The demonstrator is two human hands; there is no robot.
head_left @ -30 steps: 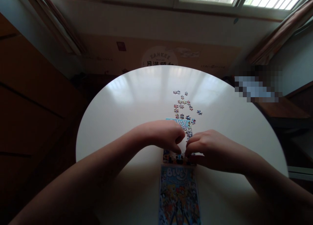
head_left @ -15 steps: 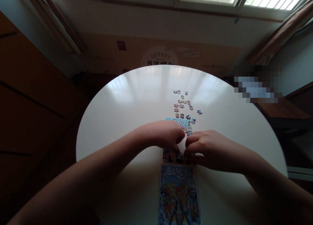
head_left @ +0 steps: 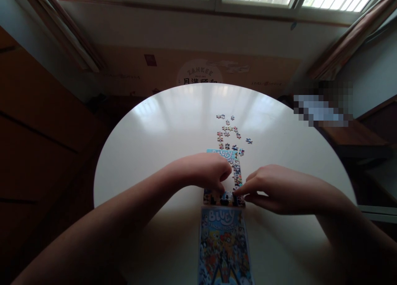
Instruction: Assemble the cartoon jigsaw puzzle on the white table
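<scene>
A partly assembled jigsaw puzzle (head_left: 237, 175) lies on the white table, with bare table showing inside its frame of joined pieces. Over its left side rests my left hand (head_left: 214, 169), fingers curled, its thumb low near the inner edge of the bottom rows; whether it pinches a piece is hidden. My right hand (head_left: 266, 188) comes in from the right with its fingers apart, the index fingertip touching the puzzle's lower right part. Nothing shows in its grasp. Below the puzzle is a Bluey picture sheet (head_left: 226, 245), lying flat.
Several loose puzzle pieces (head_left: 226, 134) are scattered beyond the puzzle's top edge. The round white table (head_left: 139, 144) stands before a wall with windows. At the right is a brown wooden surface (head_left: 356, 134) with a blurred patch above it.
My right hand's fingers have spread and drawn back to the right, uncovering the puzzle's right column. My left hand stays almost in place. The whole view has shifted slightly.
</scene>
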